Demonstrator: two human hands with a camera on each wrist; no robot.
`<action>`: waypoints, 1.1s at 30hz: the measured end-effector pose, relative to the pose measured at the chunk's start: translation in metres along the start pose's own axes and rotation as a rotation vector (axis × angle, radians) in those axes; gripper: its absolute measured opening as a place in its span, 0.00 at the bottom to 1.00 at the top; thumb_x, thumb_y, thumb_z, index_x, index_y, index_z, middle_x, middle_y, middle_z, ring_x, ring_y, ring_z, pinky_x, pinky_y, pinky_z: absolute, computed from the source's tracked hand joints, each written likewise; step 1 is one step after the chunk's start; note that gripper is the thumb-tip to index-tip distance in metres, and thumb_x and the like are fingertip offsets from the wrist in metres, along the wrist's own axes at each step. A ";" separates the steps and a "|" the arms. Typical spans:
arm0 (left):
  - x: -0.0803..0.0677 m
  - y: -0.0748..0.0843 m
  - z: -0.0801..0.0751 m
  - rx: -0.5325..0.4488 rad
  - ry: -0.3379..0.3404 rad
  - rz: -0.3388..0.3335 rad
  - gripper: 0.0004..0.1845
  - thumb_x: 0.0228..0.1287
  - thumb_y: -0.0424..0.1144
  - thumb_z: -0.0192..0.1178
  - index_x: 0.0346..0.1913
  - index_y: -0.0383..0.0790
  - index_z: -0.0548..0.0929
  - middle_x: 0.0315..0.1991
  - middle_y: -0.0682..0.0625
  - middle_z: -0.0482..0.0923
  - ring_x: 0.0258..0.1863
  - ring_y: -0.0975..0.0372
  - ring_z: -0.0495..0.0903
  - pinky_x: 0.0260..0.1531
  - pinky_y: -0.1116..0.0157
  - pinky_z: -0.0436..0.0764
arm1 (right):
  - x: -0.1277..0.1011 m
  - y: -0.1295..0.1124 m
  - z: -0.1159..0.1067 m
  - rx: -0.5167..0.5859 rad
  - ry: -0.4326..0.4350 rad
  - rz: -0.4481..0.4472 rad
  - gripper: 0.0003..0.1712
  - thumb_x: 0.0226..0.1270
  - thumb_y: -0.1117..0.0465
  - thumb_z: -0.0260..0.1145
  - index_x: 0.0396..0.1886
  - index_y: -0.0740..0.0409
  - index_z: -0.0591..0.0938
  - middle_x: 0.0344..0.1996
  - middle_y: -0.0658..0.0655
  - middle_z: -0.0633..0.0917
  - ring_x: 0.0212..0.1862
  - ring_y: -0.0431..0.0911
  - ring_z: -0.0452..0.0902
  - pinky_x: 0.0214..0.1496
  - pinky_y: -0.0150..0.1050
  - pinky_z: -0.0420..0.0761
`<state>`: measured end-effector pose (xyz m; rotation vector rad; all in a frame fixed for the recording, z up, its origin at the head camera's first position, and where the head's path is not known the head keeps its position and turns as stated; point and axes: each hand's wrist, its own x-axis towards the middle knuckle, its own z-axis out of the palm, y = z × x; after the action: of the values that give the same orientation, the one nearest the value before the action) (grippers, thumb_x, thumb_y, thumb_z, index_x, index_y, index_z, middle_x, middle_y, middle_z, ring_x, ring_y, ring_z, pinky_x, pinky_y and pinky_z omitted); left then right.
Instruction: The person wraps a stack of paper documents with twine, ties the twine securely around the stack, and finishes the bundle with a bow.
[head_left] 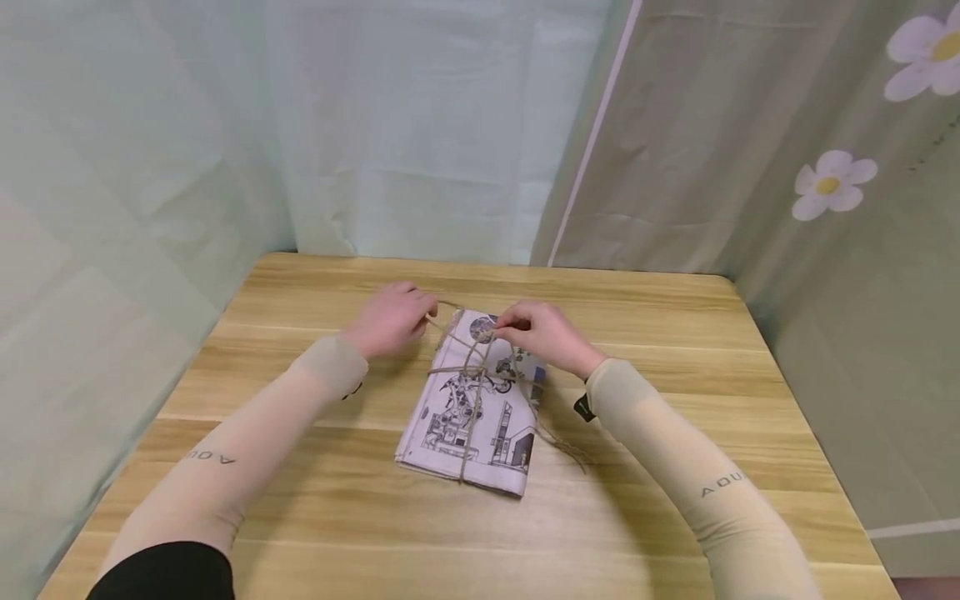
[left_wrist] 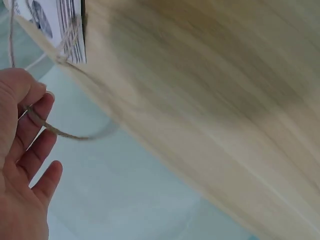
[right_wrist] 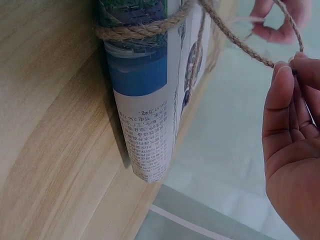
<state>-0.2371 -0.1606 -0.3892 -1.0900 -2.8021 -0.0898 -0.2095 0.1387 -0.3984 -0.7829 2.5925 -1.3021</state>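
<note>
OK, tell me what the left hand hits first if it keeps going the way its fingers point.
The left hand points right, toward the twine knot on the folded newspaper; probably the right hand just beyond, though depth is unclear.

Black-and-white printed newspaper point(head_left: 472, 417) with a blue patch, tan twine point(head_left: 471, 392), pale wood-grain table point(head_left: 675, 350), beige sleeves point(head_left: 247, 442).

A makeshift booth, not a furnished room: a plain wooden table point(head_left: 675, 350) stands enclosed by hung fabric, a pale green sheet point(head_left: 225, 125) on the left and behind, and a grey-green curtain point(head_left: 750, 150) printed with white daisies point(head_left: 831, 183) on the right.
</note>
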 end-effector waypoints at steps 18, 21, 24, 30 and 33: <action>-0.083 -0.021 -0.058 -0.511 -0.248 -0.387 0.09 0.74 0.33 0.56 0.51 0.34 0.82 0.37 0.45 0.82 0.32 0.59 0.83 0.38 0.56 0.84 | 0.002 -0.003 -0.002 0.018 0.001 0.035 0.10 0.73 0.54 0.70 0.46 0.54 0.89 0.40 0.47 0.87 0.38 0.44 0.81 0.41 0.42 0.83; -0.086 -0.013 -0.064 -0.781 -0.303 -0.477 0.12 0.78 0.32 0.51 0.57 0.30 0.77 0.41 0.39 0.79 0.33 0.55 0.85 0.38 0.54 0.87 | 0.002 -0.003 -0.003 0.013 0.004 0.034 0.09 0.73 0.55 0.70 0.46 0.53 0.89 0.40 0.45 0.87 0.39 0.43 0.82 0.42 0.42 0.83; -0.085 -0.005 -0.068 -1.058 -0.310 -0.558 0.17 0.81 0.33 0.49 0.65 0.27 0.71 0.45 0.36 0.77 0.36 0.51 0.85 0.41 0.52 0.87 | 0.002 -0.004 -0.004 0.009 0.003 0.035 0.09 0.73 0.55 0.70 0.46 0.52 0.89 0.40 0.45 0.87 0.39 0.43 0.82 0.42 0.42 0.83; -0.085 0.011 -0.058 -1.667 -0.277 -0.677 0.24 0.80 0.30 0.50 0.73 0.26 0.60 0.46 0.42 0.79 0.37 0.59 0.86 0.43 0.64 0.86 | 0.003 -0.004 -0.003 0.004 -0.009 0.024 0.09 0.73 0.54 0.69 0.46 0.52 0.89 0.39 0.45 0.87 0.39 0.43 0.82 0.42 0.41 0.83; -0.092 0.021 -0.042 -2.027 -0.281 -0.734 0.23 0.81 0.27 0.46 0.73 0.27 0.57 0.42 0.44 0.83 0.35 0.62 0.87 0.41 0.69 0.85 | 0.004 -0.004 -0.002 0.006 -0.014 0.022 0.09 0.73 0.54 0.69 0.45 0.51 0.89 0.39 0.45 0.87 0.38 0.43 0.82 0.41 0.41 0.83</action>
<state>-0.1512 -0.2113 -0.3615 0.2166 -2.2241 -3.2289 -0.2120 0.1362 -0.3937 -0.7582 2.5778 -1.2930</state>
